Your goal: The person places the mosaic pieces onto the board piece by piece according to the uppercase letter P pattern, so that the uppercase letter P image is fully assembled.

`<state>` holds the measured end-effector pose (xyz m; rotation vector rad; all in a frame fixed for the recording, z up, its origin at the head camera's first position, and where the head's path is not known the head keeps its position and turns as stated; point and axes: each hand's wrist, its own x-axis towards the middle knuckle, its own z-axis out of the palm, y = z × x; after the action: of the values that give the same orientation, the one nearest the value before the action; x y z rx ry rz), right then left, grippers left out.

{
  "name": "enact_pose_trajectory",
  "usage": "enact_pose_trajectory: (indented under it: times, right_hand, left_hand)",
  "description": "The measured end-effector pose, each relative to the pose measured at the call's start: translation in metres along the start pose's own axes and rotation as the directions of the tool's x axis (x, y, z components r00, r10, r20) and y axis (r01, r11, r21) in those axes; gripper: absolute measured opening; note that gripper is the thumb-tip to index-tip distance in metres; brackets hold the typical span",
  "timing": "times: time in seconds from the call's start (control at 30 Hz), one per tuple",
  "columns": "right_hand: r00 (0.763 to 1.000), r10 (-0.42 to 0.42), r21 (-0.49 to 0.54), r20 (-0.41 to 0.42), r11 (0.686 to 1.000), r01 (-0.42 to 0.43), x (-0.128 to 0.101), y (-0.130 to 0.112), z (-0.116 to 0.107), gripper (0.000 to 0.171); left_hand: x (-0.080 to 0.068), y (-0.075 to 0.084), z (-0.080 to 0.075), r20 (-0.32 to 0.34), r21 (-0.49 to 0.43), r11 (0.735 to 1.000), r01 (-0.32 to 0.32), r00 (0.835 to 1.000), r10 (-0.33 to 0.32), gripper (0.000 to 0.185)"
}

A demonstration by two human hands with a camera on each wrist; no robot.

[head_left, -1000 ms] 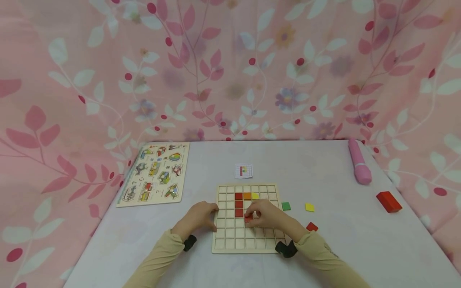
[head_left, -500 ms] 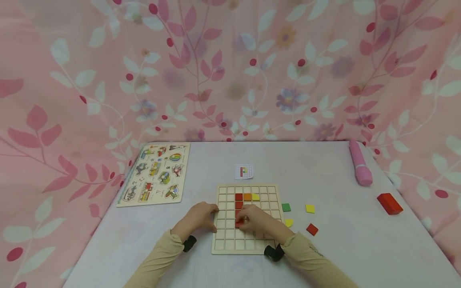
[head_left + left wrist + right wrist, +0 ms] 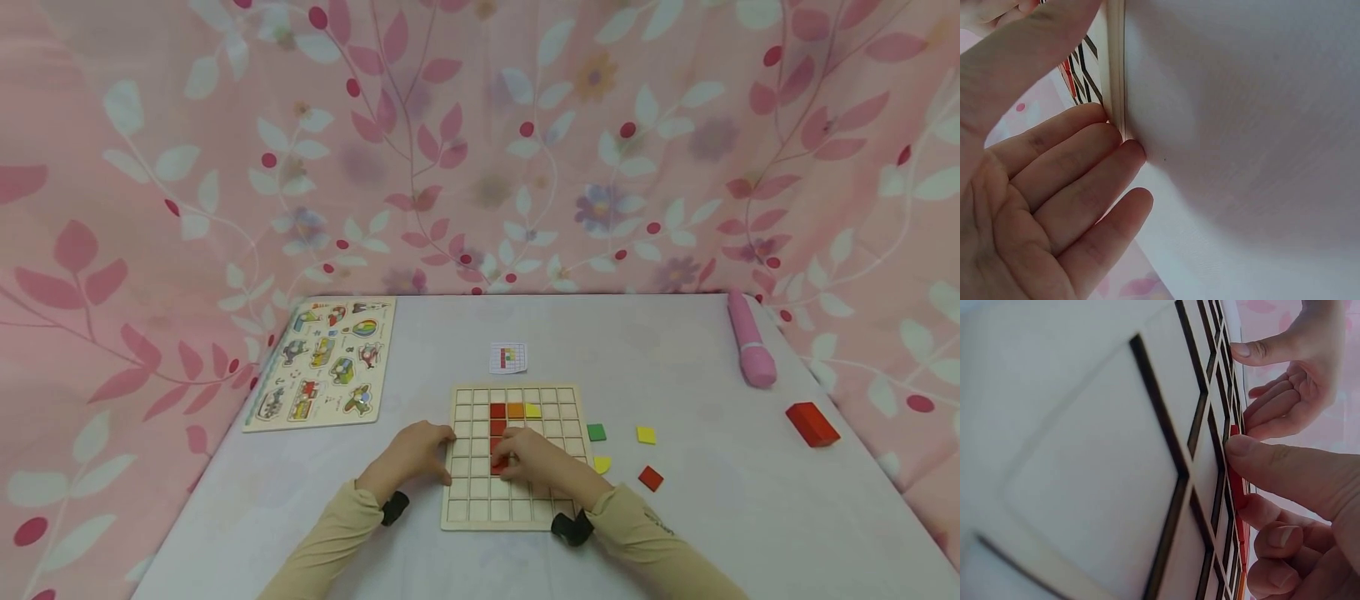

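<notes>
Pressing, right hand (image 3: 534,458): thumb and fingertips curled onto a red square tile (image 3: 498,467), grip closed down on it, tile set in a cell of the wooden grid board (image 3: 471,510) just below the column of red tiles (image 3: 497,418).
Right wrist view: thumb tip (image 3: 1244,449) on the edge of the red tile (image 3: 1236,481), other fingers tucked beneath; dark grid lines of the board (image 3: 1116,487) filling most of the view.
Left hand (image 3: 411,455): at the board's left edge, fingers loosely bent, grip relaxed and holding nothing.
Left wrist view: fingertips (image 3: 1129,153) touching the board's pale rim (image 3: 1116,69), thumb stretched above the board.
Board contents: orange tile (image 3: 514,410) and yellow tile (image 3: 532,410) in the same row as the top red tile, side by side to its right.
Loose pieces on desk (image 3: 675,533): green tile (image 3: 596,432), yellow square (image 3: 645,434), yellow rounded piece (image 3: 601,464), red tile (image 3: 649,477), all right of the board.
Pattern card (image 3: 507,357): just beyond the board's far edge.
Far left: vehicle peg puzzle (image 3: 322,362).
Far right: pink cylinder (image 3: 748,340), red block (image 3: 812,423).
Backdrop: pink floral cloth (image 3: 480,142).
</notes>
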<state>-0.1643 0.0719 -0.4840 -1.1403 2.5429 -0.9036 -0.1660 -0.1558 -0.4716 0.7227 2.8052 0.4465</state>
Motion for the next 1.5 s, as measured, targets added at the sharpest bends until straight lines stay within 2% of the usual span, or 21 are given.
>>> enact_pose_trajectory:
  times: [0.47,0.77,1.0,1.1,1.3,1.4,1.5]
  right_hand:
    - [0.999,-0.031,-0.012,0.006,0.999,0.031,-0.004,-0.007,-0.003,0.008]
    - [0.985,-0.125,0.003,-0.123,0.992,0.126,-0.010,-0.007,-0.011,0.004]
    - [0.971,-0.173,-0.030,-0.167,0.985,0.170,-0.018,0.001,-0.022,0.007]
    - [0.968,-0.156,-0.013,-0.195,0.988,0.157,-0.026,0.008,-0.031,0.011]
    - [0.969,-0.019,0.023,-0.245,0.999,0.026,-0.050,0.021,-0.053,0.018]
    - [0.958,0.023,0.008,-0.285,1.000,-0.022,-0.066,0.028,-0.062,0.019]
    - [0.938,0.030,-0.030,-0.345,0.999,-0.043,-0.082,0.035,-0.070,0.019]
  left_hand:
    - [0.000,-0.002,0.002,-0.023,0.010,1.000,-0.026,0.999,0.026,0.056]
    - [-0.001,-0.001,0.000,-0.025,0.014,1.000,-0.027,0.999,0.028,0.056]
    - [-0.001,0.000,0.000,-0.016,0.020,0.999,-0.031,0.999,0.032,0.055]
    - [0.001,0.000,0.000,-0.005,0.019,1.000,-0.020,1.000,0.020,0.056]
    - [0.000,-0.002,0.003,0.000,0.013,1.000,0.003,1.000,-0.003,0.056]
    - [0.000,-0.003,0.005,-0.007,0.016,1.000,-0.004,1.000,0.004,0.056]
    - [0.001,-0.003,0.004,-0.015,0.032,0.999,-0.016,1.000,0.017,0.056]
